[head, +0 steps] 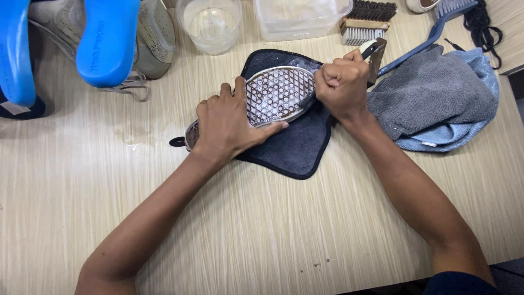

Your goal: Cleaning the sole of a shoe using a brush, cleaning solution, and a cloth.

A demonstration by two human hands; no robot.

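- Work surface: a table (262, 235) of pale, wood-grain laminate fills nearly the whole view.
- Table edge: visible at lower right, with dark floor (510, 270) beyond it.
- Light: even and soft, casting faint shadows; a small damp patch (134, 136) glistens left of centre.

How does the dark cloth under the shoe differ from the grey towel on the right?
The dark navy cloth lies spread flat beneath the upturned shoe sole; the grey towel sits bunched in a heap, bearing nothing. The dark cloth has a stitched edge and looks thin; the grey towel looks thick and fluffy. Both rest on the wooden table.
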